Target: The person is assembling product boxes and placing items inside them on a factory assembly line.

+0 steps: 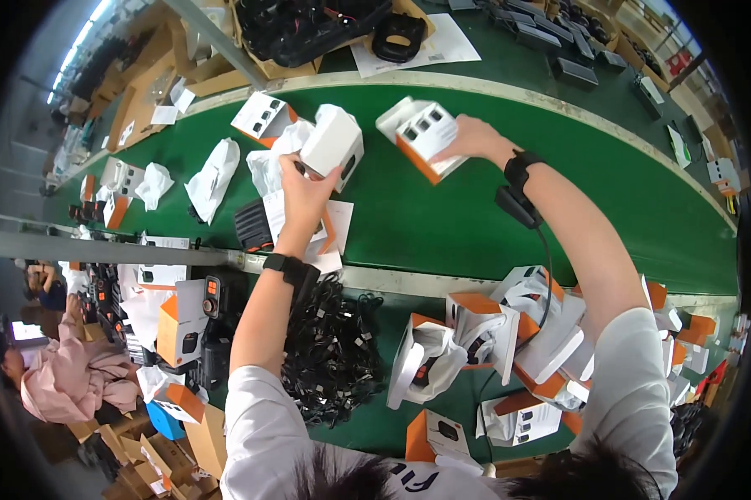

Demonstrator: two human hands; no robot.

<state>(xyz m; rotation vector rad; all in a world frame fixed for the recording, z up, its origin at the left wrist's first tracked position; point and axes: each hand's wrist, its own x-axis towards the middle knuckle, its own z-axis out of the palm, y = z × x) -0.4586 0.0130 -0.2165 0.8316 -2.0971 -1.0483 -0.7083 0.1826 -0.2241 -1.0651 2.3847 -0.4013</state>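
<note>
- Holding a white box (334, 143), the left hand (306, 196) is over the far part of the green counter (475, 242); its fingers (290, 165) are grasping the box by the near end.
- The right hand (478, 138) grips a white-and-orange box (430, 137) from its right side, with the fingers bent around it. This box is tilted, and small device pictures are on its white face.
- The two boxes are apart from each other. Whether they touch the counter, I cannot tell.
- Just beside the left hand lie a crumpled white bag (263, 173), a ridged black device (252, 226) and white paper (340, 223).
- Behind the bag, another printed box (263, 115) lies tilted.
- Nearer to the person, a heap of black cables (330, 358) lies between the forearms; to its right is an opened box (405, 362) with a white bag inside.
- At the far left, a person in pink clothing (75, 379) is visible.
</note>
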